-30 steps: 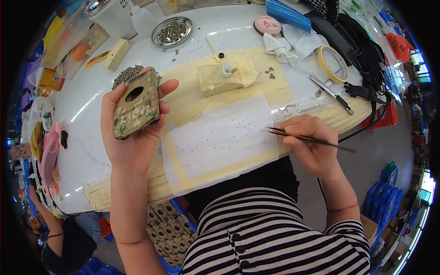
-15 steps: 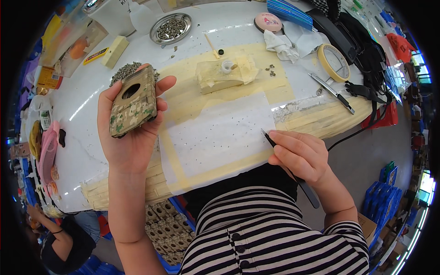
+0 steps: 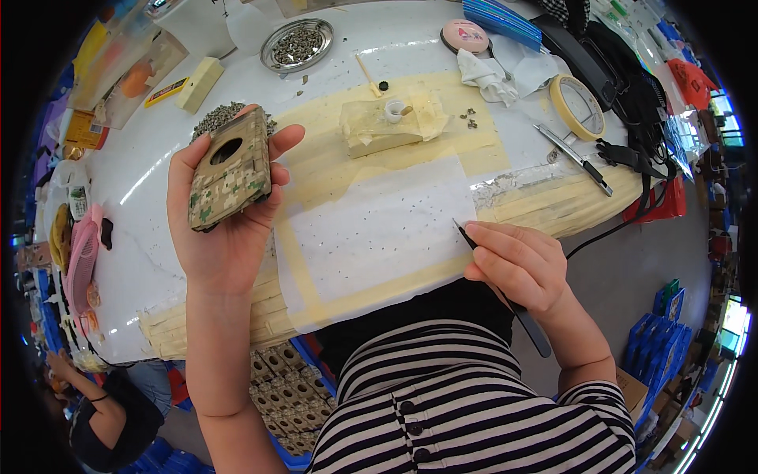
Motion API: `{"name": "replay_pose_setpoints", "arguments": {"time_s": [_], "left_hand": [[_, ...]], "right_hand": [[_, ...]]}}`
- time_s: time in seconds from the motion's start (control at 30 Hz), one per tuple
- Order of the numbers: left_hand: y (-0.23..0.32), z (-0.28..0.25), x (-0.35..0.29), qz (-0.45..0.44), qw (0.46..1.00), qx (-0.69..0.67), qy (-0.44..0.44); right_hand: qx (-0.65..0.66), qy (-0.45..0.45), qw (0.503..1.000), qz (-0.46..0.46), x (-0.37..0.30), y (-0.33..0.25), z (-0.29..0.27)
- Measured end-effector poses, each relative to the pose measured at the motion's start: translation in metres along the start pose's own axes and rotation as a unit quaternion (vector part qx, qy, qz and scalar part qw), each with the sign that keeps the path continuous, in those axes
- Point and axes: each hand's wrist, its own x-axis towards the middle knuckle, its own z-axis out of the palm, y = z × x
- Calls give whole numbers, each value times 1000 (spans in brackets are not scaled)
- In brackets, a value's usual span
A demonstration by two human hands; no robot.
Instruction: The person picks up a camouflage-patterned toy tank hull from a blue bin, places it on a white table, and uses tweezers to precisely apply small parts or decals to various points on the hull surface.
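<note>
My left hand (image 3: pixel 225 237) is closed around a camouflage-patterned case (image 3: pixel 234 180) with a round dark opening, held tilted above the table's left part. Between the fingers of my right hand (image 3: pixel 517 265) is a pair of black tweezers (image 3: pixel 530 330), its tip over the right edge of a white sheet (image 3: pixel 371 272). Tiny dark specks are scattered across that sheet. Beyond it, a small white cup (image 3: pixel 394 110) sits on a block wrapped in yellowish tape (image 3: pixel 371 141). Whether the tweezers' tip grips anything is too small to tell.
Small metal parts fill a round steel dish (image 3: pixel 276 55) and form a pile (image 3: pixel 217 120) behind the case. To the right lie a utility knife (image 3: pixel 575 159), a tape roll (image 3: pixel 559 103) and a crumpled tissue (image 3: pixel 483 79). A crate of similar cases (image 3: pixel 288 395) stands below the table edge.
My right hand and the tweezers' tip have shifted very slightly. The case in my left hand has turned a little, and the whole view has moved slightly.
</note>
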Motion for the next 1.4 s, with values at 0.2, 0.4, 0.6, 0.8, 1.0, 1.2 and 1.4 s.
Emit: {"name": "replay_pose_setpoints", "arguments": {"time_s": [0.2,0.4,0.6,0.8,1.0,1.2,1.4], "left_hand": [[0,0,-1,3,1000,2,1],[0,0,-1,4,1000,1,0],[0,-1,-1,6,1000,1,-7],[-1,0,-1,6,1000,3,-6],[-2,5,-2,4,1000,6,11],[-3,2,-2,-6,1000,25,18],[-2,9,-3,-10,997,50,55]], "right_hand": [[-2,-4,1000,1,0,-1,-1],[-5,-8,1000,3,0,-2,0],[-4,-7,1000,2,1,-2,-1],[35,-3,999,39,2,0,-3],[171,32,972,157,6,1,-12],[373,89,896,225,49,5,-22],[354,-43,930,92,128,6,-23]]}}
